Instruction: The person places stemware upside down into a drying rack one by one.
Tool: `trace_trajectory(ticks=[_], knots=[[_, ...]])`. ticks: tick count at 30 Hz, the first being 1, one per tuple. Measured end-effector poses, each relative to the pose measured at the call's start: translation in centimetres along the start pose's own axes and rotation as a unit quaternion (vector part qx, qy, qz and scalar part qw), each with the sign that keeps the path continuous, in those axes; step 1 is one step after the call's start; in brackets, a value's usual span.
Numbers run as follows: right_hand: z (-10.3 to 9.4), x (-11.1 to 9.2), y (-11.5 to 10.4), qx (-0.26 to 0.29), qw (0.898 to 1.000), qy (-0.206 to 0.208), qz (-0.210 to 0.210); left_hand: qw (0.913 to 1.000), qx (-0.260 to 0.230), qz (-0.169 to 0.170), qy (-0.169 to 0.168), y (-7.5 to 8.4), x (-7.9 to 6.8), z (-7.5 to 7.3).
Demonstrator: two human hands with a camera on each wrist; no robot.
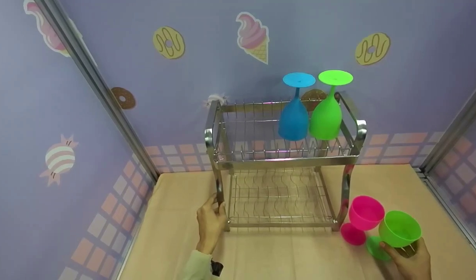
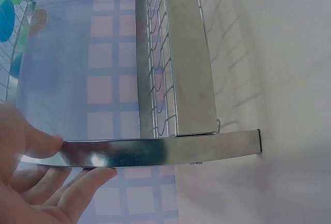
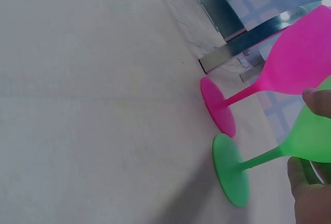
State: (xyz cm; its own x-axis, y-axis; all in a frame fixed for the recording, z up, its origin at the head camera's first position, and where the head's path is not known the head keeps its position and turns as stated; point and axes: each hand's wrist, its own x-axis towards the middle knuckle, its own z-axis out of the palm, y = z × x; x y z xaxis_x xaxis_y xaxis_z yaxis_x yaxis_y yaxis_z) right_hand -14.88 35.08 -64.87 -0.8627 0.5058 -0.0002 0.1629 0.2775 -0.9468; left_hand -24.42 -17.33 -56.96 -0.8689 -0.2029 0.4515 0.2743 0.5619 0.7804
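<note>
The left hand point(image 1: 211, 223) holds the front left leg point(image 1: 219, 186) of the shiny rack point(image 1: 286, 162). Its thumb is on one side of the leg and its fingers are on the other. The right hand point(image 1: 412, 259) holds the green cup point(image 1: 399, 229) by its bowl, with the thumb on the near side and fingers behind. The two hands are well apart, one on each side of the rack.

The green cup is near the front right corner of the rack, with its mouth up and its foot down low. I cannot tell if the foot touches the desk point(image 1: 276, 256). The pink cup point(image 1: 366, 212) stands mouth up, between the green cup and the rack's front right leg. The two cups are so close that I cannot tell if they touch.

The rack stands on the desk and has two wire shelves. On the top shelf, to the right, a blue cup point(image 1: 294, 120) and another green cup point(image 1: 326, 118) sit upside down, side by side, with their round feet up high.

A pale sleeve point(image 1: 199, 266) covers the left arm. The purple wall point(image 1: 210, 74) has an ice cream point(image 1: 253, 37) and donuts on it.
</note>
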Motion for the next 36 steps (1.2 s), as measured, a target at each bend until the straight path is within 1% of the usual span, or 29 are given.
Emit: trace_trajectory(ticks=[5,8,12,15,17,21,24,26,30,32,34,36], knots=[[-0.2,-0.1,-0.5,0.019,1.000,0.010,0.003,1.0000,0.003,-0.001,0.001,0.0,0.1,0.0],[-0.5,-0.2,-1.0,0.044,0.999,0.016,0.001,1.0000,0.001,0.002,0.002,0.0,0.1,0.0],[-0.9,-0.4,-1.7,0.085,0.996,0.015,-0.012,1.0000,-0.005,-0.001,0.002,0.0,0.2,0.0],[-1.4,-0.5,-2.2,0.101,0.995,0.010,-0.025,0.9999,-0.012,-0.008,0.000,0.0,0.2,0.0],[-1.7,-0.6,-2.6,0.123,0.992,0.011,-0.028,0.9997,-0.021,-0.012,-0.006,0.0,0.3,-0.1],[-2.3,-0.9,-3.9,0.154,0.986,0.015,-0.053,0.9987,-0.041,-0.022,-0.019,0.0,0.5,-0.5],[-2.7,-1.1,-4.9,0.149,0.986,0.022,-0.077,0.9981,-0.053,-0.026,-0.019,0.0,0.6,-0.9],[-2.9,-1.3,-5.6,0.129,0.987,0.028,-0.095,0.9979,-0.057,-0.026,-0.016,0.2,0.6,-1.2],[-3.5,-1.8,-7.2,0.107,0.986,0.028,-0.126,0.9981,-0.055,-0.023,-0.018,0.8,0.5,-1.9],[-3.7,-2.1,-8.0,0.103,0.984,0.019,-0.142,0.9983,-0.054,-0.010,-0.018,1.4,0.6,-2.2],[-3.9,-2.4,-8.8,0.105,0.982,0.006,-0.158,0.9985,-0.052,0.011,-0.016,2.0,0.7,-2.5],[-4.1,-2.6,-9.5,0.096,0.979,-0.006,-0.179,0.9983,-0.049,0.026,-0.017,2.6,0.8,-2.7]])
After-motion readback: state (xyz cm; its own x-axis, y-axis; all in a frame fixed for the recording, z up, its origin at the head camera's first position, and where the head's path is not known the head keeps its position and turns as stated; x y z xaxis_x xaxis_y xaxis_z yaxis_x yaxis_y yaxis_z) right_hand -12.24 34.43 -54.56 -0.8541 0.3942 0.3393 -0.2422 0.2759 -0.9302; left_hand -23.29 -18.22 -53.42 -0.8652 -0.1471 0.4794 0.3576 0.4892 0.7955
